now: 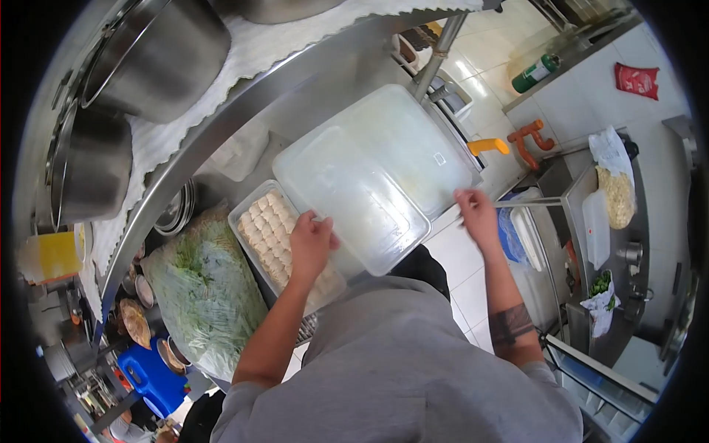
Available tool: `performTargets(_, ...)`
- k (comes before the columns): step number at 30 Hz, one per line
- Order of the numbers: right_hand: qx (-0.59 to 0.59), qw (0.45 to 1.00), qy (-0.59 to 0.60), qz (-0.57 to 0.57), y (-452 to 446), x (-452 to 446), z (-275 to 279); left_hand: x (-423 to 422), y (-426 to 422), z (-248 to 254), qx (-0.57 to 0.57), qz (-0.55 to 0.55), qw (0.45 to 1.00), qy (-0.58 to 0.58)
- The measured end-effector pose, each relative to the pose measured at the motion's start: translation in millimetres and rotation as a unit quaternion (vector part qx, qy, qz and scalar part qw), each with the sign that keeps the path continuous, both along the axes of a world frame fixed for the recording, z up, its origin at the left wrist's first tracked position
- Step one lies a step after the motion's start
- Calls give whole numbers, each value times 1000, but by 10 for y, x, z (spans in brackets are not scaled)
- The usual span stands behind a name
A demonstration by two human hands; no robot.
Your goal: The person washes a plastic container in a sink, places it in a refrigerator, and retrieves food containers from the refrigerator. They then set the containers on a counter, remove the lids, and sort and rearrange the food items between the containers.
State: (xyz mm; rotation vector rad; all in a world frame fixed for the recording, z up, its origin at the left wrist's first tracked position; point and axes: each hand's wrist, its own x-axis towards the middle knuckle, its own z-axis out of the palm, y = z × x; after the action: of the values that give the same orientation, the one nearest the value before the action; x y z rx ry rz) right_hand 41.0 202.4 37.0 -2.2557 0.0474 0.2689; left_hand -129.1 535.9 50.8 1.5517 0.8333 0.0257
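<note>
My left hand (313, 242) is over the right side of a clear plastic tub (235, 218), its fingers curled and slightly blurred. Rows of pale, rounded dough pieces (267, 225) fill that tub. The fingertips are close to the edge of a translucent plastic lid (354, 199); whether they grip it I cannot tell. This lid lies on a larger translucent plastic container (399, 122), partly overlapping it. Beside the container's near right corner is my right hand (477, 214), fingers loosely bent and apart, with nothing visible in them.
A big plastic bag of leafy greens (207, 288) lies left of the tub. Steel pots (159, 59) stand on a cloth-covered shelf above. A blue jug (151, 373) is at lower left. At right, a steel counter (628, 295) holds food and containers.
</note>
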Motion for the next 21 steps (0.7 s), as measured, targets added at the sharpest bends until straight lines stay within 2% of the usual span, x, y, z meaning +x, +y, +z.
performTargets(1, -82, 988, -130, -5, 21, 192, -65, 28, 25, -8, 17, -2, 1000, 6)
performTargets(2, -161, 952, -259, -10, 40, 382, -119, 70, 51, -4, 33, -4, 999, 10)
performTargets(3, -155, 953, -260, -3, -28, 588, -205, 110, 68, 21, 37, 4, 999, 11)
performTargets(5, -223, 948, -157, 164, -204, 948, -382, 151, 93, 101, 9, 53, 999, -4)
performTargets(6, -217, 946, -159, 179, -211, 1006, -367, 140, 94, 146, 12, 69, 998, -1)
performTargets(8, -145, 958, -208, 133, -156, 994, -222, 52, 78, 219, -27, 20, 999, 32)
performTargets(9, -37, 984, -146, 100, -117, 932, -76, 1, 66, 225, -27, 42, 998, 35)
performTargets(10, 68, 993, -78, 63, -94, 842, 126, -32, 50, 226, -31, 19, 999, 29)
performTargets(13, 76, 981, -178, 33, -96, 531, 707, -31, 23, 244, -25, -14, 1000, -2)
performTargets(15, 86, 974, -208, 3, -198, 356, 945, -9, 30, 189, -13, -27, 999, -24)
performTargets(17, 110, 969, -223, -2, -279, 164, 1017, 34, 76, 100, 51, -73, 991, -95)
performTargets(18, 173, 969, -176, -26, -343, 81, 978, -14, 115, 105, 51, -67, 991, -99)
performTargets(19, 235, 962, -126, -50, -364, 29, 954, -86, 158, 180, 102, -16, 990, -95)
performTargets(20, 235, 962, -128, -45, -252, -74, 981, -173, 202, 218, 152, 36, 984, -90)
performTargets(21, 277, 959, -54, -23, -107, -265, 959, -299, 262, 135, 180, 94, 973, -111)
